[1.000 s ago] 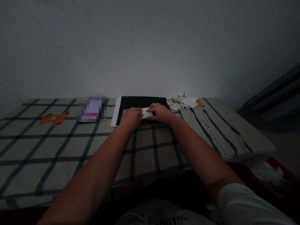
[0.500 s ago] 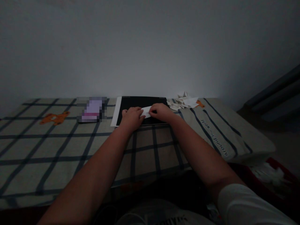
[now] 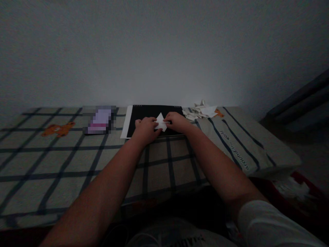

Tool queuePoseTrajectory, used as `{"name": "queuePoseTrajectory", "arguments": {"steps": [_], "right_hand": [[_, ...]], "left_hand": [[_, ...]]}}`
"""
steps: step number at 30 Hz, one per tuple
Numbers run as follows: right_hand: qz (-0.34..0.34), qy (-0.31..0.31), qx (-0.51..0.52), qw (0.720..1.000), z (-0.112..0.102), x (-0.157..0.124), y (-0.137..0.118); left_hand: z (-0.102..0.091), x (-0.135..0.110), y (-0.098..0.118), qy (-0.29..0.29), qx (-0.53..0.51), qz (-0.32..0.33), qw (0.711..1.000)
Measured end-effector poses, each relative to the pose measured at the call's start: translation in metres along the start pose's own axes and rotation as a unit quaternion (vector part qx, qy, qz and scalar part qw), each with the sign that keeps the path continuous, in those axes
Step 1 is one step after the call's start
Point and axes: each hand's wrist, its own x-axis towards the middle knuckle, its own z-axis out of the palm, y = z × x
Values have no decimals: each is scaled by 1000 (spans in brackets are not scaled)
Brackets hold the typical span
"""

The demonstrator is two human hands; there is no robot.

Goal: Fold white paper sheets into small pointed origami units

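Note:
A small white folded paper, now diamond-shaped, lies on a black sheet. My left hand holds its left side, fingertips and thumb resting on the paper. On the other side, my right hand pinches a narrow flap near the paper's right corner. Both palms face down over the black sheet. My fingers cover parts of the paper's left and right edges, so the exact folds there are hidden.
A phone, blurred by pixels, lies to the left. Several folded white paper pieces are heaped at the right by the wall. A checked cloth covers the table. A red container with white scraps stands below, at the right.
The paper has gone from a narrow strip-like shape to a wider diamond with points at top and bottom. My right fingers have shifted slightly right with the flap; my left hand stays nearly still.

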Motion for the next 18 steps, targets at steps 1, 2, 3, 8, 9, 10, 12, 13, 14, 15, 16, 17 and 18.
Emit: {"name": "queuePoseTrajectory", "arguments": {"steps": [1, 2, 3, 8, 9, 10, 12, 13, 14, 15, 16, 17, 18], "right_hand": [[8, 1, -1, 1000, -1, 0, -1], [19, 5, -2, 1000, -2, -1, -1], [30, 11, -1, 999, -4, -1, -2], [57, 25, 18, 998, -11, -5, -2], [49, 18, 24, 998, -13, -5, -1], [38, 10, 30, 999, -14, -6, 0], [15, -1, 40, 999, -16, -7, 2], [7, -3, 45, 999, -17, -8, 3], [1, -5, 50, 999, -18, -8, 3], [-2, -9, 55, 998, -19, -8, 4], [-2, -17, 60, 998, -19, -9, 4], [-1, -27, 63, 998, -20, -9, 4], [-1, -35, 65, 997, -20, -10, 4]], "left_hand": [[-1, 0, 1, -8, 7, -1, 1000], [-2, 0, 2, -15, 11, 0, 1000], [-3, 0, 3, -19, 13, 3, 1000], [-1, -1, 9, -21, -5, 51, 998], [0, -2, 10, -19, -7, 56, 998], [0, -2, 10, -15, -9, 59, 998], [1, -2, 9, -8, -12, 54, 998], [1, -2, 9, -6, -14, 51, 999], [1, -1, 8, -6, -16, 48, 999], [1, -1, 8, -8, -18, 45, 999], [1, 0, 7, -10, -20, 44, 999], [0, 0, 7, -12, -23, 43, 999], [-1, 1, 7, -13, -24, 42, 999]]}}
